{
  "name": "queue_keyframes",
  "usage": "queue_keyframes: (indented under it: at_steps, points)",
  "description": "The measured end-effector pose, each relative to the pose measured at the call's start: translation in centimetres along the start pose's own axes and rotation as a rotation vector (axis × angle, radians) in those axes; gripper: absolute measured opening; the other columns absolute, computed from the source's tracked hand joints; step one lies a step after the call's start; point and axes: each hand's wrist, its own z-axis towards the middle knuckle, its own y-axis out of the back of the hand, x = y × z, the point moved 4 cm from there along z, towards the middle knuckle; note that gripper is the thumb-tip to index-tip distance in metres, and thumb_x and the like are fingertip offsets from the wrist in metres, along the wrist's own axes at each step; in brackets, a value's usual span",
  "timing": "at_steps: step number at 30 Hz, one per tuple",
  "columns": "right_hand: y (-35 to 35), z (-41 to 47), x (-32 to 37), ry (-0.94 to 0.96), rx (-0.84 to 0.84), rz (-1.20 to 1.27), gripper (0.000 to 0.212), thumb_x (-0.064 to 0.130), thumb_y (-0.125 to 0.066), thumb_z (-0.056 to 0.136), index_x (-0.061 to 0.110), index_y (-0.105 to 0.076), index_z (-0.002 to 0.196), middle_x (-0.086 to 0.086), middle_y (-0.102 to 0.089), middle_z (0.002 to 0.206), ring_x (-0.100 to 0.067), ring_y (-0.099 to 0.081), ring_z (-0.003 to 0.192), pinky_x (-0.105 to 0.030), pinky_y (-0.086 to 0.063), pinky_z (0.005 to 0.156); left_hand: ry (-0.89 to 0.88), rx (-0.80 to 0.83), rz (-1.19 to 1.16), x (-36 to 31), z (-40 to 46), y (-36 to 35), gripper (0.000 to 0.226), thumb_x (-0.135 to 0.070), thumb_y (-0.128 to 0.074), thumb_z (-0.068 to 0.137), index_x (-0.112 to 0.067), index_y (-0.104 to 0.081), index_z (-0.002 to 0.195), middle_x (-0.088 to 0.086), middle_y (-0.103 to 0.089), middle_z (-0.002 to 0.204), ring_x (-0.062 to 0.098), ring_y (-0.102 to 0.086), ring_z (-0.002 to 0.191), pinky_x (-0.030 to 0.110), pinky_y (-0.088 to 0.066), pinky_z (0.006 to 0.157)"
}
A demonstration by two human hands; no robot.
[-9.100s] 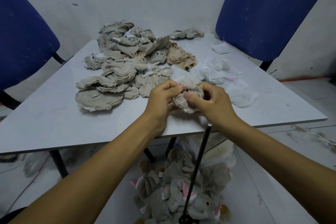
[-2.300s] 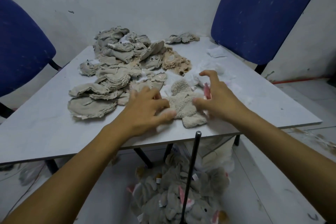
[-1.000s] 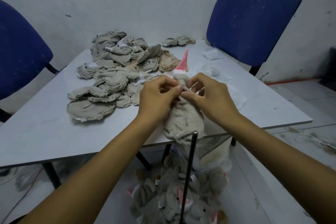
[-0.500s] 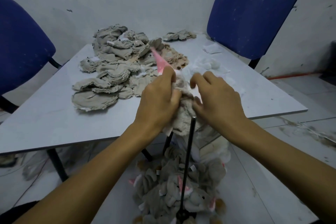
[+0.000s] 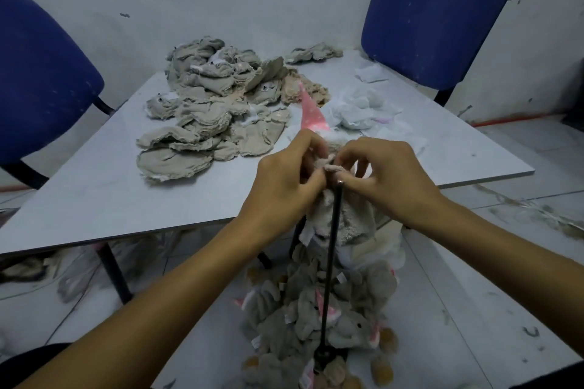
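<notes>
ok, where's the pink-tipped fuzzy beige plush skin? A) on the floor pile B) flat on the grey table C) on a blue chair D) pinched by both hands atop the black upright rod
D: left hand and right hand pinch the plush skin over the black rod.

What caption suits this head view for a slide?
The left hand and right hand pinch a beige plush skin at the top of an upright black rod near the table.

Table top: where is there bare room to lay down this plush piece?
The plush piece would fit best near left on the table, between the grey fabric heap and the near edge. A smaller strip runs along the right edge, past the white scraps. The middle and far side are crowded.
</notes>
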Motion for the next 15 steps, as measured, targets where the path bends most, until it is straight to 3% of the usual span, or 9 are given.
queue_keyframes:
  at_steps: [4, 7, 11, 15]
  points:
    - [1.6, -1.2, 1.7, 0.21, -0.293, -0.077, 0.006, 0.008, -0.072, 0.086, 0.007, -0.074, 0.092, -0.006, -0.069, 0.086, -0.019, -0.061, 0.073, -0.039, -0.053, 0.065, -0.156, -0.173, 0.127, -1.1, -1.1, -0.1, 0.017, 0.001, -0.067, 0.083, -0.007, -0.058, 0.095, -0.002, -0.055, 0.07, 0.01, -0.051, 0.062, 0.02, -0.042, 0.057]
    - [3.3, -2.4, 3.0, 0.447, -0.432, -0.16, 0.01, 0.01, -0.068, 0.093, 0.003, -0.075, 0.093, -0.012, -0.068, 0.086, -0.026, -0.062, 0.075, -0.037, -0.05, 0.064, -0.319, -0.285, 0.086, -1.9, -2.2, -0.1, 0.02, 0.005, -0.066, 0.083, -0.007, -0.056, 0.095, 0.003, -0.06, 0.081, 0.009, -0.056, 0.071, 0.02, -0.051, 0.067]
    - [2.8, -3.6, 4.2, 0.66, -0.349, -0.233, 0.012, 0.011, -0.073, 0.092, 0.0, -0.078, 0.09, -0.015, -0.07, 0.085, -0.03, -0.059, 0.074, -0.038, -0.046, 0.06, -0.404, -0.237, 0.085, -1.0, -4.9, -0.9, 0.016, -0.004, -0.059, 0.087, -0.012, -0.05, 0.097, 0.012, -0.064, 0.082, 0.018, -0.059, 0.075, 0.032, -0.051, 0.062]
    - [1.1, -4.6, 3.9, 0.672, -0.166, -0.255, 0.011, 0.006, -0.068, 0.094, 0.0, -0.076, 0.096, -0.015, -0.069, 0.093, -0.031, -0.056, 0.082, -0.041, -0.047, 0.057, -0.524, -0.072, 0.225, -0.1, -6.6, -1.1, 0.005, -0.009, -0.058, 0.088, -0.006, -0.058, 0.093, 0.011, -0.061, 0.067, 0.021, -0.054, 0.057, 0.035, -0.043, 0.055]
